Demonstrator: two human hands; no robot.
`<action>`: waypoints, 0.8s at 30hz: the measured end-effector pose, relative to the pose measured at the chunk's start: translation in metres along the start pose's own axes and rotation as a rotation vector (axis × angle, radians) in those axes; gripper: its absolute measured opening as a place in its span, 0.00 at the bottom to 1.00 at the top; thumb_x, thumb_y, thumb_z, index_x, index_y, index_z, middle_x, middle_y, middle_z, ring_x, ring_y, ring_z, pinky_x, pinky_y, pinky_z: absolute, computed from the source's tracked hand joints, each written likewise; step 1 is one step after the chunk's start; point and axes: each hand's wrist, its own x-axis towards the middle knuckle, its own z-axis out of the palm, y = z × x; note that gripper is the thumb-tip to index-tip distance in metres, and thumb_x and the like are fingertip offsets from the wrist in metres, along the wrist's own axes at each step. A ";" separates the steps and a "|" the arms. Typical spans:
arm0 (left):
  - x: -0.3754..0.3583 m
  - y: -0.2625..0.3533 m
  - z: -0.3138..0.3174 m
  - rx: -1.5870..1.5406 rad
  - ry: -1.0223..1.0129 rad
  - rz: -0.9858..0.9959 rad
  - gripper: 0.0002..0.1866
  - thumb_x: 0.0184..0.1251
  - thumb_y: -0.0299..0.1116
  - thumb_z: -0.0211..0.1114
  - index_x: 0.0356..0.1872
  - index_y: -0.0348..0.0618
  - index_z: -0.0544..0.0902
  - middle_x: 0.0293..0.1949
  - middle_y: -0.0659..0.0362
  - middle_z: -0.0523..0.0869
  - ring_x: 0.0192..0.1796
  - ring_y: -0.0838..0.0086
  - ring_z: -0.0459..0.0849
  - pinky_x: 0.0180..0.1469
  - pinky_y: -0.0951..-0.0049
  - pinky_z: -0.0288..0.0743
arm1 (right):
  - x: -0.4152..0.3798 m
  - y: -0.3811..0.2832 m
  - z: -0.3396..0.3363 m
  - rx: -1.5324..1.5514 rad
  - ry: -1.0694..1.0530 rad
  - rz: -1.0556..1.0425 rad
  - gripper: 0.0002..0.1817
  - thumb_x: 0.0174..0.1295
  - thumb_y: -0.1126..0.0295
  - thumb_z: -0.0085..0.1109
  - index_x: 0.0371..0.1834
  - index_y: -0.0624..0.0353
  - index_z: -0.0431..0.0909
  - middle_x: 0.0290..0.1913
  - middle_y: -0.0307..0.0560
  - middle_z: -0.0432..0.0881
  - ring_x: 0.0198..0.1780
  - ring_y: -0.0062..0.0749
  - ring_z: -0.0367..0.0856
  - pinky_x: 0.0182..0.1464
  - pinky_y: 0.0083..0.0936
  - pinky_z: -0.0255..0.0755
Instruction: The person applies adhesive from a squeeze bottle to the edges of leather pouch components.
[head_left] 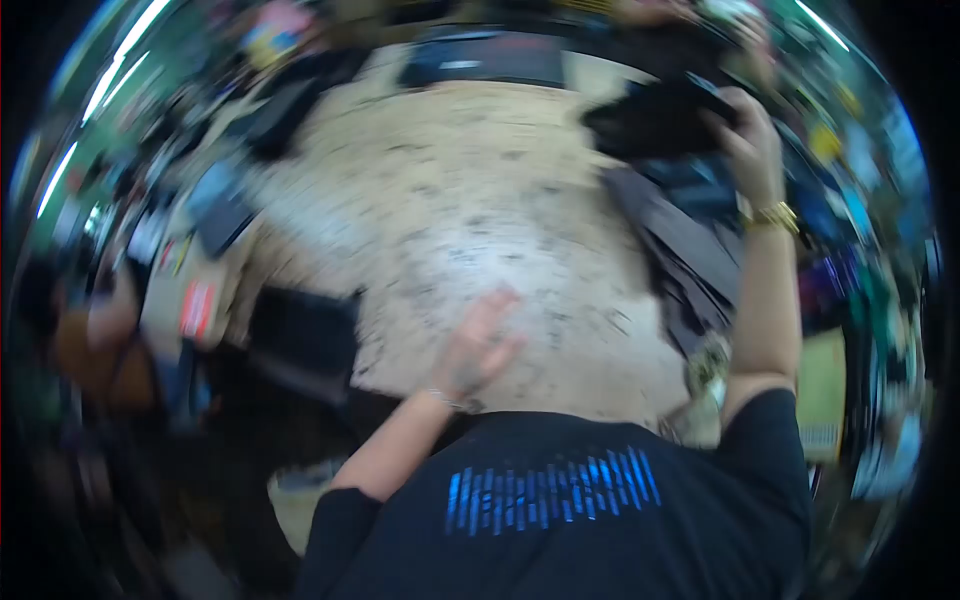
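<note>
My left hand (pixel 480 345) is over the near middle of the pale, marked worktable (pixel 450 190), its fingers spread and nothing in them. Motion blur hides whether it touches the surface. Out at the upper right, my right hand (pixel 748 140) grips the edge of a black piece of fabric (pixel 650 120), thumb and fingers closed on it. Just below the black fabric lies a pile of greyish-brown fabric (pixel 670 235) along the table's right side.
A dark folded item (pixel 485 58) lies at the table's far edge. Dark cloth (pixel 275 115) and a blue-grey item (pixel 220 205) are on the left, above a black panel (pixel 305 325). A person (pixel 100 335) is at far left; another person's hand (pixel 755 45) shows at upper right.
</note>
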 end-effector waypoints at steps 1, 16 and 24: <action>0.023 0.022 -0.014 0.125 0.078 0.032 0.28 0.48 0.32 0.63 0.52 0.36 0.67 0.54 0.48 0.66 0.58 0.59 0.63 0.58 0.68 0.56 | -0.004 -0.019 -0.004 0.056 -0.004 -0.047 0.11 0.45 0.75 0.56 0.34 0.62 0.73 0.36 0.46 0.75 0.39 0.32 0.73 0.42 0.22 0.66; 0.074 -0.003 -0.034 -0.522 -0.657 -0.293 0.26 0.44 0.32 0.66 0.46 0.34 0.70 0.38 0.52 0.79 0.41 0.70 0.77 0.44 0.72 0.70 | -0.213 -0.132 -0.056 0.104 0.125 0.557 0.27 0.44 0.66 0.63 0.49 0.59 0.65 0.43 0.49 0.69 0.47 0.34 0.69 0.51 0.26 0.64; 0.079 -0.029 0.012 0.463 -0.164 0.250 0.23 0.46 0.33 0.63 0.46 0.36 0.70 0.36 0.45 0.76 0.40 0.54 0.74 0.45 0.65 0.67 | -0.315 -0.179 -0.062 -0.466 0.195 0.915 0.37 0.36 0.52 0.66 0.47 0.63 0.64 0.45 0.54 0.66 0.48 0.43 0.65 0.50 0.31 0.61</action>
